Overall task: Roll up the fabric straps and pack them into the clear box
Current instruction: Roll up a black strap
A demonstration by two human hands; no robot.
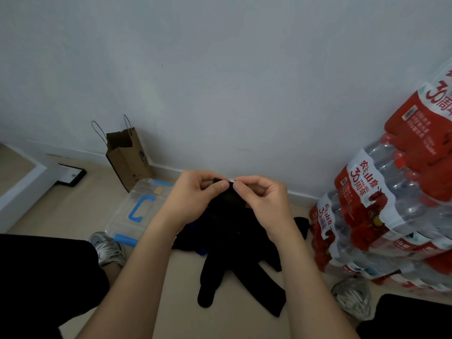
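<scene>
- A person low over a beige floor holds up the end of a black fabric strap [228,200], to the right of and above a clear plastic box with a blue handle and blue latches [122,216].
- The left hand [195,194] and the right hand [261,199] meet at the strap's top edge. Thumb and forefinger of each are clamped on the cloth and the other fingers are curled in; the rest of the strap hangs below them.
- A heap of more black fabric straps [234,253] sprawls on the floor just right of the box; whether it touches the box cannot be told.
- The step in hand looks like the start of a roll: the end is gripped, with no coil yet formed.
- The next move calls for turning that end tightly over itself and feeding the cloth evenly. The box must then be opened, as its lid appears to be on.
- Behind the box, a brown paper bag with cord handles [128,157] stands against the wall.
- Shrink-wrapped packs of red-labelled water bottles [381,204] are stacked well to the right of the box.
</scene>
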